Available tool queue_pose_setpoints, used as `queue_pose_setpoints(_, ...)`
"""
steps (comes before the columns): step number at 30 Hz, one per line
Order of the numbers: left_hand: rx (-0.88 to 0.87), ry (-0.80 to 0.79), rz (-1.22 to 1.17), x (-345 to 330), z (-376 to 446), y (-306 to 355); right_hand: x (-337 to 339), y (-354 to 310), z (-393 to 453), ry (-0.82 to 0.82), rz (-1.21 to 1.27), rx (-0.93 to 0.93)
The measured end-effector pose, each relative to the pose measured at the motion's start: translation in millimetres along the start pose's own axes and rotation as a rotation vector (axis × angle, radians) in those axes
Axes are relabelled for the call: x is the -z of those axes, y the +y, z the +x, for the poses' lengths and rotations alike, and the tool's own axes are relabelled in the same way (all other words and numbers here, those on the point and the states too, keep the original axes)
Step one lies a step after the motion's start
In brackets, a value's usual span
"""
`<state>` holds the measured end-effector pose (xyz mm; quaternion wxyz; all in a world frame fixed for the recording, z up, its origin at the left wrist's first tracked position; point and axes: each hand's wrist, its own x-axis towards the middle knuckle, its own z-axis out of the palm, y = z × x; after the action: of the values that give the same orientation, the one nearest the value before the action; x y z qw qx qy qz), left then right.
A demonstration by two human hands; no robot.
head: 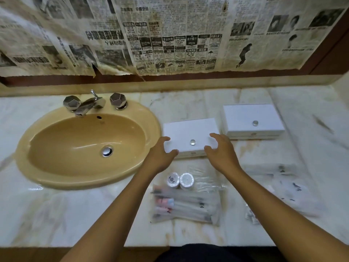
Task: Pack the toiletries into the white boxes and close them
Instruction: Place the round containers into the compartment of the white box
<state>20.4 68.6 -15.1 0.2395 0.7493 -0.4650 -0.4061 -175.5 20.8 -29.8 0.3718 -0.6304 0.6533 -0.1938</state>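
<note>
A tan sink (56, 168) sits left in the marble counter (75, 214). Just right of it, the left hand (160, 157) and right hand (222, 154) grip the two ends of the near white box (188, 132), fingers curled over its closed lid with a clear knob (192, 142). Wrapped toiletries (186, 203) lie before it. A second white box (251, 118) stands farther right.

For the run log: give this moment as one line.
hands: left, right grip near box | lid: closed | far box: closed | toiletries: unpacked
</note>
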Motion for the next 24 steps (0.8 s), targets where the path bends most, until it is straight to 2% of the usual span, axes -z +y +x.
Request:
queue_pose_setpoints(9, 0.028, 0.002, -0.031, -8.8, -34.3, -8.5, 3.6, 19.9, -49.6, -0.028, 0.007, -0.001)
queue_pose_setpoints(11, 0.036, 0.024, -0.048, -10.8, -37.0, -8.1, 6.4, 19.1, -52.2, -0.018, -0.113, 0.020)
queue_pose_setpoints(15, 0.069, 0.054, -0.084, -12.6, -38.6, -8.7, 7.9, 6.2, -45.2, 0.040, -0.342, 0.208)
queue_pose_setpoints(20, 0.101, 0.087, -0.087, -11.6, -36.5, -13.2, -4.3, -12.4, -29.1, -0.099, -0.555, 0.325)
queue_pose_setpoints(24, 0.069, 0.107, -0.089, -8.8, -36.1, -17.1, -7.6, -16.4, -20.6, -0.147, -0.636, 0.368)
